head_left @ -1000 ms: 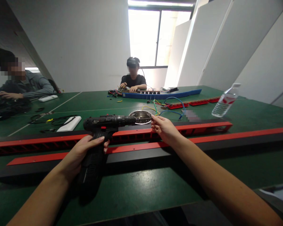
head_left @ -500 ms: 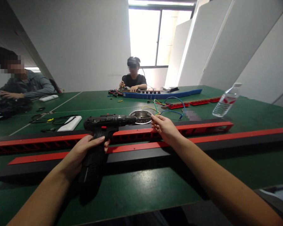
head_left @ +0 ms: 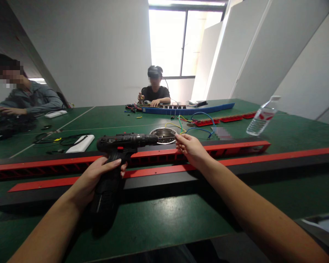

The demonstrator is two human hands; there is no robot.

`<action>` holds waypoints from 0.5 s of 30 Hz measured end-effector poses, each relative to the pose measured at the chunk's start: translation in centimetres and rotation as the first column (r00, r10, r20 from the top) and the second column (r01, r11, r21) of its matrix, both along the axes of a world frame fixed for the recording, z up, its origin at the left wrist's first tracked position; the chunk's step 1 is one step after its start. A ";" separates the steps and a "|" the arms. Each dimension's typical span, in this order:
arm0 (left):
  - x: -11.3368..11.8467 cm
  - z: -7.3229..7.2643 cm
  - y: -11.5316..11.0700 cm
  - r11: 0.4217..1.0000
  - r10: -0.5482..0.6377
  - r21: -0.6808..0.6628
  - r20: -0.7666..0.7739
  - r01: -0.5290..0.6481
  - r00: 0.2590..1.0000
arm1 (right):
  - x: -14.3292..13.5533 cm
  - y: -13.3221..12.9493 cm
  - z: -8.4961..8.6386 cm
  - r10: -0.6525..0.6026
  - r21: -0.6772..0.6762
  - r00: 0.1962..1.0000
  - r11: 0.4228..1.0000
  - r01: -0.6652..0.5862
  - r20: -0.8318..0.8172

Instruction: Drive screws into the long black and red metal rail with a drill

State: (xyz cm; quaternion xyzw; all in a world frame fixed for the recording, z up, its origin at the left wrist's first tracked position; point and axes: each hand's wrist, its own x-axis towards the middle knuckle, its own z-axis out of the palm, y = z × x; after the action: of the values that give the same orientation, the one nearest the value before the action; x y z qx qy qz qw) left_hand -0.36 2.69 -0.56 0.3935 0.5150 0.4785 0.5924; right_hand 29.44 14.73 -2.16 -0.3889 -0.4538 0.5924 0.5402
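Observation:
A black cordless drill [head_left: 117,144] with a red switch is gripped around its handle by my left hand [head_left: 102,170]. It points to the right, and a thin bit [head_left: 164,137] runs out of its chuck. At the bit's tip, the fingers of my right hand [head_left: 190,148] are pinched together; whatever small thing lies between them is too small to make out. Just behind the bit stands a metal bowl [head_left: 163,130] of small dark pieces. Below both hands lie two long red and black bars, the nearer bar [head_left: 159,170] and the farther bar [head_left: 235,147].
On the green table [head_left: 164,219] a water bottle [head_left: 263,117] stands at right. Loose wires [head_left: 200,129], a red strip [head_left: 227,119] and a white power bank [head_left: 80,143] lie beyond the bars. Opposite, a person [head_left: 155,91] handles a blue bar [head_left: 189,109]; another person [head_left: 35,96] sits left.
Almost nothing differs. The whole view has shifted very slightly, while the drill and both hands keep the same pose.

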 end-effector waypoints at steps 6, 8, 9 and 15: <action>0.0 0.2 -0.2 1.000 -0.020 -0.007 0.007 0.020 1.000 | 0.1 0.0 0.0 0.006 0.006 1.000 1.000 -0.006 -0.006; 0.1 0.3 -0.2 1.000 -0.023 0.004 0.011 0.023 1.000 | 0.1 0.0 0.0 0.005 0.010 1.000 1.000 -0.005 -0.002; 0.1 0.3 -0.2 1.000 -0.026 0.007 0.012 0.025 1.000 | 0.1 0.0 -0.1 0.003 0.010 1.000 1.000 -0.003 0.000; 0.1 0.3 -0.2 0.999 -0.039 0.010 0.024 0.039 0.999 | 0.1 0.1 -0.1 -0.006 0.000 1.000 1.000 0.006 0.017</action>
State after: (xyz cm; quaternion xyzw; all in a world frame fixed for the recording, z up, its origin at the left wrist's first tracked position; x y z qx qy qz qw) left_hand -0.22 2.50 -0.31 0.4005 0.4980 0.4739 0.6059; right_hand 29.52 14.79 -2.28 -0.3953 -0.4572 0.5875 0.5381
